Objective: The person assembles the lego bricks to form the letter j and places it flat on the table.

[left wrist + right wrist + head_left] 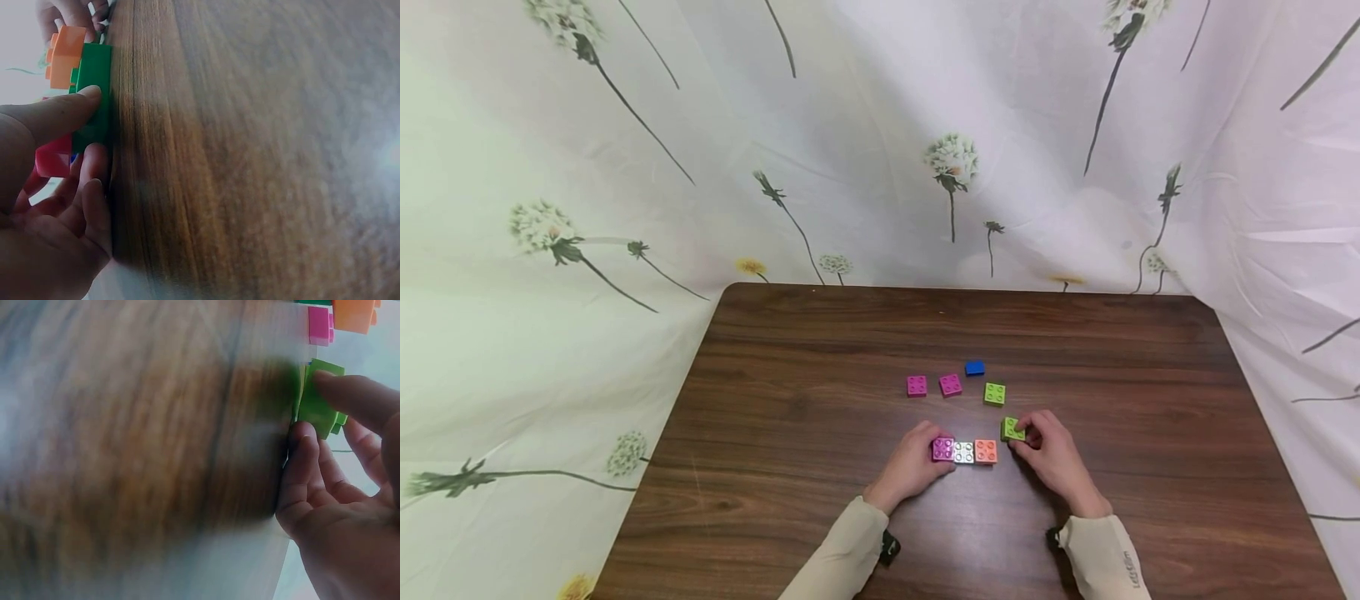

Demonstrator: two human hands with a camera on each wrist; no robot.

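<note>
My left hand (913, 463) grips the left end of a small assembly on the table. Its base is a long dark green brick (95, 100), with a magenta brick (943, 449) on the left end and an orange brick (986, 451) on the right. Between these two, the base's studs shine pale in the head view. The left thumb presses the green side in the left wrist view. To the right, my right hand (1054, 454) pinches a lime green brick (322, 403) between thumb and fingers, close over the tabletop. A small gap separates it from the orange brick.
Beyond the hands lie two loose magenta bricks (917, 386), a blue brick (974, 368) and another lime green brick (994, 394). The dark wooden table (775, 350) ends at the back against a white flower-printed cloth (865, 167), which also hangs along both sides.
</note>
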